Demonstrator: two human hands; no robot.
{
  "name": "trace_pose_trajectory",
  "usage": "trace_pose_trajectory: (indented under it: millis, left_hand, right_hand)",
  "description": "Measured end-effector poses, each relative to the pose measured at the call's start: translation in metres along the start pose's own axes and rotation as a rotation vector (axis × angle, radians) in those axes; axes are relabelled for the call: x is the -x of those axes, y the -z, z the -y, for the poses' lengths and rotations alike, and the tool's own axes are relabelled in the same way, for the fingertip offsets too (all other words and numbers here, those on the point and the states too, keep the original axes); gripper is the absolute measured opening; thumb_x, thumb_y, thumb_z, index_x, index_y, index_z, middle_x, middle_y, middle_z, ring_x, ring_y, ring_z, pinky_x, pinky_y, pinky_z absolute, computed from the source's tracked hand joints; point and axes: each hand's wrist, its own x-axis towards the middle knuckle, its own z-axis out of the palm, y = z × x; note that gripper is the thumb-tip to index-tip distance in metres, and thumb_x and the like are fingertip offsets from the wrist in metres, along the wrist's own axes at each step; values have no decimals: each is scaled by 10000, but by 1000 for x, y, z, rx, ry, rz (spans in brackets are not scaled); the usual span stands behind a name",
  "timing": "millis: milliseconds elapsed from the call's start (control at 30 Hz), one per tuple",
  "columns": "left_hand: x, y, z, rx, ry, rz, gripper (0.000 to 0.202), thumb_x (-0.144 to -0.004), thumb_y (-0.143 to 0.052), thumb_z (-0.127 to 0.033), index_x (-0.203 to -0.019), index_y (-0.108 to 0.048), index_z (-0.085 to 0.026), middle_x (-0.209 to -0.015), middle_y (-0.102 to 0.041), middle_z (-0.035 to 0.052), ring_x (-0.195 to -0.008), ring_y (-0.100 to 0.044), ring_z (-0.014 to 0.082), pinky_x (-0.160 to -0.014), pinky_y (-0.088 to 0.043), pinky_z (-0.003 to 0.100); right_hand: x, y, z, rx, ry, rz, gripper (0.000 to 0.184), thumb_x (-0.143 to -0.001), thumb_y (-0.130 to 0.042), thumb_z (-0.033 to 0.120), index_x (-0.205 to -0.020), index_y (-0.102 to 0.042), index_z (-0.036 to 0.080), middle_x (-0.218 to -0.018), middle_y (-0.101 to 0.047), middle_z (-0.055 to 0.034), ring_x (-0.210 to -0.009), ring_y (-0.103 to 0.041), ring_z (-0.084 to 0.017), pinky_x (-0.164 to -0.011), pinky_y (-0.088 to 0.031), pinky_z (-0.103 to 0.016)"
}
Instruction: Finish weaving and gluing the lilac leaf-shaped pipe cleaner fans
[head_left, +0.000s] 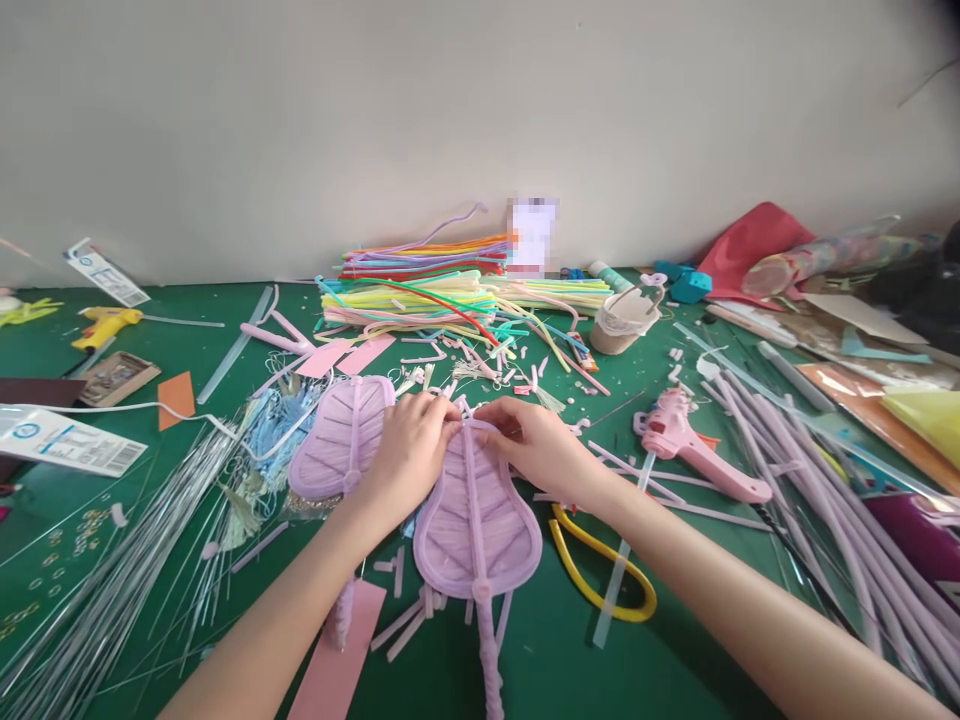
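A lilac leaf-shaped fan (517, 540), built from fuzzy pipe cleaners with a midrib and slanting veins, lies in front of me with its twisted handle toward me. My left hand (420, 435) is closed, its thumb and finger pinching the fan's upper left edge by the tip. On the upper right edge my right hand (536, 445) pinches as well, fingers bent. Both hands partly cover the top of the fan. A second lilac fan (337, 435) lies just left, partly hidden by my left hand and forearm.
A pink glue gun (697, 450) and lilac pipe cleaners (817, 510) lie right; a yellow loop (645, 600) is nearer. Coloured pipe cleaners (420, 300) are piled at the back beside a paper-lined cup (622, 320). Metal wires (127, 560), blue tassels (281, 430) and a yellow glue gun (109, 325) lie left.
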Motion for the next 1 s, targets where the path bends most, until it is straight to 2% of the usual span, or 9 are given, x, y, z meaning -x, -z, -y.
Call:
trace_pose_trajectory:
  millis: [133, 200, 367, 467, 600, 800, 1000]
  left_hand:
    - [0, 2, 2, 161, 13, -121, 155, -890, -567, -250, -1028, -618, -201, -1078, -644, 76, -1074, -536, 270, -919, -401, 413]
    - [1, 4, 2, 237, 19, -150, 154, -883, -578, -297, -1000, -635, -215, -1050, -658, 61, -1058, -556, 255, -926, -401, 388]
    - [5, 11, -3, 566, 130, -14, 236, -910, -518, -404, -895, -650, -209, -858, -684, 15, -832, -627, 193, -738, -444, 272]
    - [7, 14, -7, 715, 195, -15, 250, -886, -556, -427, -884, -654, -196, -842, -683, 11, -815, -631, 183, -702, -443, 244]
    - [10, 16, -13, 749, 225, -41, 250, -875, -572, -423, -886, -657, -189, -859, -690, 18, -818, -627, 182, -688, -442, 238]
    - [13, 13, -19, 724, 196, -58, 200, -883, -567, -368, -877, -664, -193, -849, -698, 11, -794, -631, 175, -703, -450, 249]
    - [17, 6, -20, 771, 188, -52, 210, -897, -550, -368, -880, -653, -186, -862, -692, 17, -809, -629, 175, -720, -454, 252]
  right_hand:
    - [0, 4, -5, -227, -29, 31, 210, -834, -603, 273, -1011, -654, 170, -899, -725, -47, -772, -655, -165, -683, -508, -288]
    - [2, 7, -5, -330, -62, 56, 228, -826, -615, 292, -1006, -659, 160, -882, -723, -47, -739, -651, -157, -655, -507, -280]
    - [7, 14, 0, -454, -85, 55, 275, -797, -666, 339, -1003, -684, 157, -907, -720, -49, -795, -650, -159, -713, -507, -281]
    - [9, 18, 6, -459, -108, 38, 301, -795, -664, 392, -986, -701, 163, -903, -718, -44, -788, -648, -160, -709, -500, -274]
    - [11, 17, 16, -437, -85, -28, 292, -800, -641, 433, -898, -706, 165, -833, -717, -38, -731, -643, -158, -657, -489, -262]
    - [12, 7, 20, -394, -75, -88, 247, -731, -719, 387, -841, -676, 171, -788, -702, -36, -664, -619, -154, -590, -472, -262]
    - [15, 8, 17, -569, -169, -32, 308, -692, -753, 431, -824, -688, 160, -769, -683, -20, -691, -598, -137, -629, -462, -249]
